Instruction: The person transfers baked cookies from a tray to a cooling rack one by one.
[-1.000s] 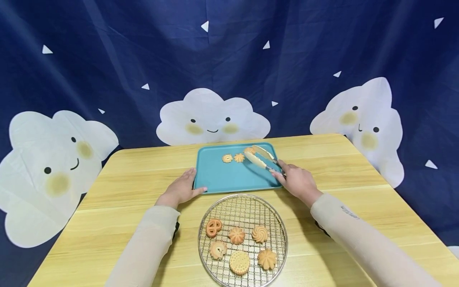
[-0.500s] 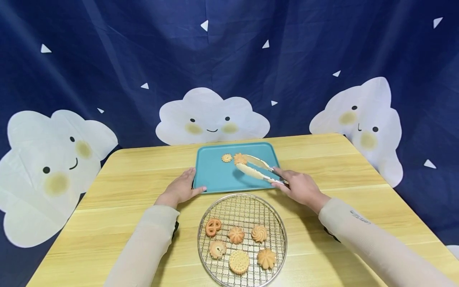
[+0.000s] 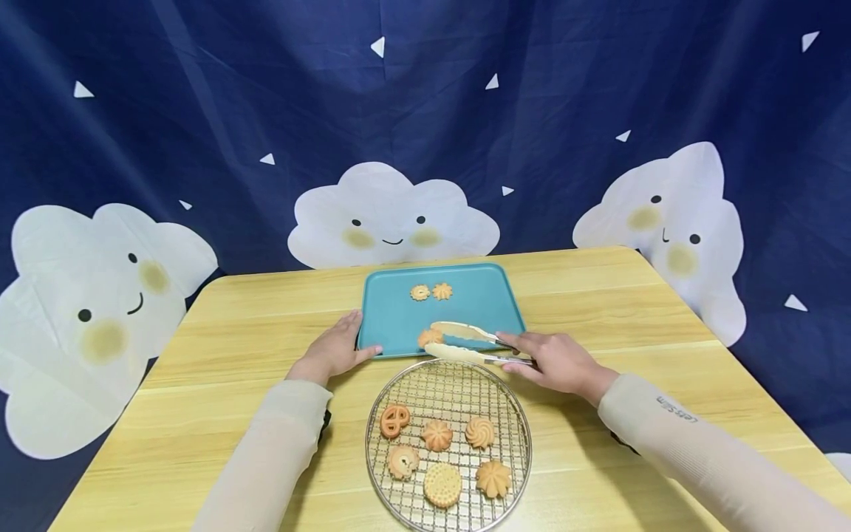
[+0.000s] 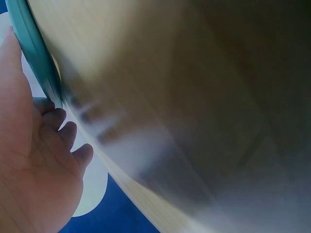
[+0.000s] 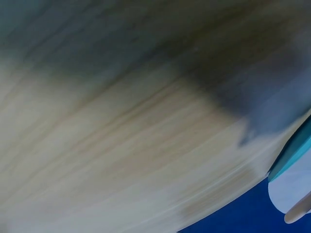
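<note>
In the head view my left hand point(image 3: 335, 346) rests against the left end of a blue-green tray point(image 3: 392, 314), thumb over its near corner. The left wrist view shows that hand's fingers point(image 4: 68, 133) along the tray's edge. My right hand point(image 3: 561, 362) grips the metal handles of tongs with cream tips point(image 3: 459, 329). Between these tips is a flower-shaped cookie point(image 3: 429, 338), over the tray's near edge. Two small cookies, a ring-like one point(image 3: 419, 292) and a fluted one point(image 3: 442, 291), lie at the tray's back. The right wrist view catches only a fingertip point(image 5: 297, 209).
A round wire rack point(image 3: 452, 388) stands in front of the tray on the wooden table point(image 3: 253, 325). Several cookies lie on it, among them a pretzel-shaped one point(image 3: 395, 421) and a round dotted one point(image 3: 442, 485). A dark blue cloud-print curtain point(image 3: 425, 89) hangs behind the table.
My right hand has brought the tongs and the cookie from the tray's back right leftward and toward me, to its near edge. The left hand keeps its place.
</note>
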Available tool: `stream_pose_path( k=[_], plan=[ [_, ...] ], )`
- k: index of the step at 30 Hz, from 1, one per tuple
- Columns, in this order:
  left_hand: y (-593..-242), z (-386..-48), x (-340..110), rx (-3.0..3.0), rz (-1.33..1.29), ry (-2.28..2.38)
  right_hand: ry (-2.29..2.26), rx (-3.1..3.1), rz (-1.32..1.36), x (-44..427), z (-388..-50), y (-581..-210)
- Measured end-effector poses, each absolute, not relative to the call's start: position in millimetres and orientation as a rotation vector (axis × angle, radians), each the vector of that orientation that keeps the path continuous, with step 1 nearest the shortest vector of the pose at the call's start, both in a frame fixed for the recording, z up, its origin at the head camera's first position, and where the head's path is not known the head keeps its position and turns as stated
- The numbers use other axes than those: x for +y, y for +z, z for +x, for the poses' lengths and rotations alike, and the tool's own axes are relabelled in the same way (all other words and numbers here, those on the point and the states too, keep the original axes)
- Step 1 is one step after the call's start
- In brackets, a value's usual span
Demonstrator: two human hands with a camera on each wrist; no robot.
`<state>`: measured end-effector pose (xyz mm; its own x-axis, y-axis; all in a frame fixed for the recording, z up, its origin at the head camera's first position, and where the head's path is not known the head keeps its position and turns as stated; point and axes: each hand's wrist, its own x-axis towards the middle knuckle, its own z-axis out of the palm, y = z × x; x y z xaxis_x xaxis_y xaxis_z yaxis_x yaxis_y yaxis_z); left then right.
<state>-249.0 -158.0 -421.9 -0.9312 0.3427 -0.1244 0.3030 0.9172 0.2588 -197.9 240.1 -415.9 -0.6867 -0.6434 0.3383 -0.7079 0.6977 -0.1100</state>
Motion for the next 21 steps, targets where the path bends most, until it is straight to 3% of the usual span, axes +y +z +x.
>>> stream_pose_path(
  k=[21],
  plan=[
    [-424,-250,-158,2.913,0.503,0.353,0.163,-2.367,1.447,230,-199,-416]
  ],
)
